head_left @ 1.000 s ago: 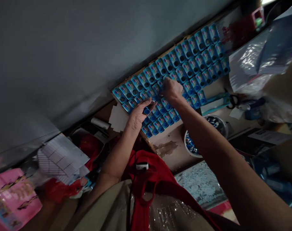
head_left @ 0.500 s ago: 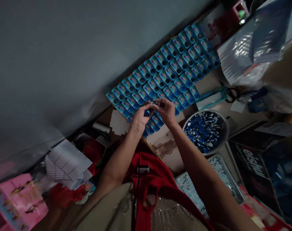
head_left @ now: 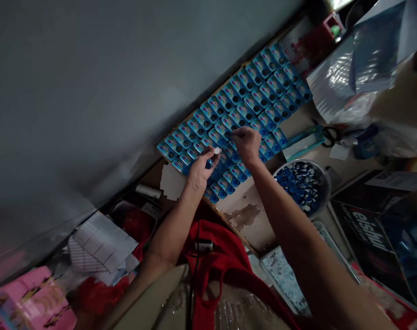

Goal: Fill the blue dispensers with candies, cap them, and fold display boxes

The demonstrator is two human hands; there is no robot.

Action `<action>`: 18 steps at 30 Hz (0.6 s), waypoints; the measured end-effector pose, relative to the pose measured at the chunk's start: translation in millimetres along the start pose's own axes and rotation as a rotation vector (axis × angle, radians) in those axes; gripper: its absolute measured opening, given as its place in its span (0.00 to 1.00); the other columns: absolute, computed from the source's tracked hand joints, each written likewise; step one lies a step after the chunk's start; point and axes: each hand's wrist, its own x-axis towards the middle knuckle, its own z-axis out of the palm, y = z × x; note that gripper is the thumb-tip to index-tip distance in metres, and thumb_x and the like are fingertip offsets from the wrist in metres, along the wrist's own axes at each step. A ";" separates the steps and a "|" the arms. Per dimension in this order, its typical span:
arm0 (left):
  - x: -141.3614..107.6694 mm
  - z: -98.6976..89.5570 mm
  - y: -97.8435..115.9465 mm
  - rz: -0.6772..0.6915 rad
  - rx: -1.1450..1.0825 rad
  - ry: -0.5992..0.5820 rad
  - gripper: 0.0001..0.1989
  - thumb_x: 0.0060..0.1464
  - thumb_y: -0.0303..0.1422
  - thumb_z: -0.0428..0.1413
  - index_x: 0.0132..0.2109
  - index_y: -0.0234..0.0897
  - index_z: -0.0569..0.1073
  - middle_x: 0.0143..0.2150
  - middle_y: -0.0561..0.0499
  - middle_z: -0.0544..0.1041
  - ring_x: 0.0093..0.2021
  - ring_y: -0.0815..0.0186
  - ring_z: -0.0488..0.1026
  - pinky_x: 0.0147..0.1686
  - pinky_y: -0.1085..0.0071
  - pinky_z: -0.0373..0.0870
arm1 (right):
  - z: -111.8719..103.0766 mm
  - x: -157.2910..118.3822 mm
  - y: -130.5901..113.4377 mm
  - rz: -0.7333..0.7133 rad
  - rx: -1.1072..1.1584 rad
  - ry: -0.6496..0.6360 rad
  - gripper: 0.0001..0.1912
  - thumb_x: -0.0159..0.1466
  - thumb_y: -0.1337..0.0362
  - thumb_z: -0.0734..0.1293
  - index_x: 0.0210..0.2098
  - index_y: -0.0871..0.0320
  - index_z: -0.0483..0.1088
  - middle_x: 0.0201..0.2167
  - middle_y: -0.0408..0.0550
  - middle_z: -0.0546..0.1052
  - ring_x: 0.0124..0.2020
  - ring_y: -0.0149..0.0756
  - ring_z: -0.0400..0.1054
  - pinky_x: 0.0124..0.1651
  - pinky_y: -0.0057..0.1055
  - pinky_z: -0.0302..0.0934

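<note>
Rows of small blue printed packs (head_left: 244, 110), each with a round recess at one end, lie side by side on a board against the wall. My left hand (head_left: 198, 173) is closed on small blue round caps (head_left: 208, 164), held over the front rows. A cap with its white side up (head_left: 217, 150) shows at the left fingertips. To its right, my right hand (head_left: 248, 143) is over the middle rows with thumb and fingers pinched together at a pack's round end. A dark blue bit shows at the fingertips, probably a cap, but too small to be sure.
Right of the packs stands a round bowl (head_left: 328, 195) of loose blue and white caps (head_left: 294, 183). Scissors (head_left: 330, 136), clear plastic sheets (head_left: 376, 59) and a black box (head_left: 363, 229) are farther right. A clear tray (head_left: 284, 275) sits below my right forearm, papers (head_left: 103, 240) at lower left.
My right hand has parted from my left hand and moved right and slightly up to the packs. A white cap face now shows at the left fingertips. The view has shifted slightly.
</note>
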 end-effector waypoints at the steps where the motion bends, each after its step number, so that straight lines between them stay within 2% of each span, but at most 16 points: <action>1: -0.4 -1.9 5.9 0.007 0.016 0.000 0.09 0.59 0.17 0.61 0.35 0.35 0.78 0.31 0.53 0.81 0.35 0.70 0.81 0.44 0.74 0.80 | 1.5 9.8 -2.9 -0.001 -0.096 -0.008 0.04 0.57 0.65 0.70 0.33 0.55 0.77 0.36 0.50 0.81 0.41 0.45 0.75 0.48 0.39 0.66; 5: 2.6 -7.5 25.0 -0.020 0.086 -0.039 0.09 0.59 0.18 0.62 0.35 0.36 0.80 0.34 0.52 0.83 0.40 0.71 0.82 0.40 0.80 0.76 | 9.5 44.4 -7.7 0.045 -0.332 -0.075 0.04 0.55 0.66 0.74 0.29 0.53 0.75 0.33 0.49 0.79 0.41 0.48 0.74 0.45 0.40 0.65; 8: 9.4 -6.6 32.0 -0.060 0.108 -0.087 0.08 0.58 0.19 0.64 0.37 0.37 0.82 0.36 0.53 0.83 0.41 0.70 0.82 0.38 0.80 0.75 | 11.0 60.9 -7.5 0.083 -0.358 -0.126 0.07 0.57 0.63 0.75 0.28 0.54 0.74 0.29 0.48 0.76 0.39 0.45 0.71 0.43 0.38 0.63; 10: 12.5 -4.2 33.3 -0.081 0.108 -0.106 0.08 0.58 0.19 0.64 0.37 0.37 0.82 0.35 0.54 0.83 0.40 0.70 0.82 0.36 0.80 0.74 | 8.2 62.1 -10.1 0.063 -0.374 -0.147 0.06 0.60 0.62 0.74 0.31 0.56 0.75 0.30 0.49 0.77 0.39 0.42 0.70 0.43 0.37 0.62; 12: 12.9 -1.7 32.7 -0.102 0.101 -0.112 0.07 0.59 0.20 0.63 0.36 0.36 0.81 0.34 0.54 0.82 0.38 0.71 0.81 0.34 0.81 0.74 | 3.3 51.6 -15.6 -0.006 -0.396 -0.160 0.03 0.61 0.65 0.73 0.35 0.58 0.77 0.36 0.50 0.79 0.41 0.42 0.71 0.45 0.37 0.62; 14: 11.7 -0.2 31.0 -0.117 0.113 -0.106 0.07 0.61 0.20 0.62 0.35 0.35 0.80 0.33 0.53 0.81 0.36 0.72 0.80 0.32 0.82 0.73 | -3.0 29.7 -20.8 -0.130 -0.370 -0.154 0.07 0.61 0.69 0.71 0.40 0.58 0.78 0.42 0.52 0.80 0.43 0.43 0.72 0.48 0.37 0.63; 16: 11.4 0.6 27.9 -0.119 0.160 -0.105 0.07 0.61 0.21 0.62 0.35 0.36 0.81 0.33 0.53 0.81 0.34 0.72 0.79 0.29 0.82 0.71 | -10.3 1.5 -21.8 -0.312 -0.268 -0.143 0.14 0.62 0.72 0.67 0.46 0.56 0.79 0.49 0.53 0.79 0.48 0.44 0.73 0.52 0.38 0.65; 18: 13.0 2.0 22.9 -0.128 0.238 -0.113 0.08 0.62 0.21 0.61 0.35 0.37 0.81 0.31 0.53 0.81 0.32 0.72 0.77 0.28 0.82 0.69 | -18.5 -25.5 -17.5 -0.502 -0.135 -0.196 0.19 0.64 0.73 0.64 0.50 0.52 0.79 0.53 0.52 0.79 0.54 0.44 0.72 0.58 0.38 0.66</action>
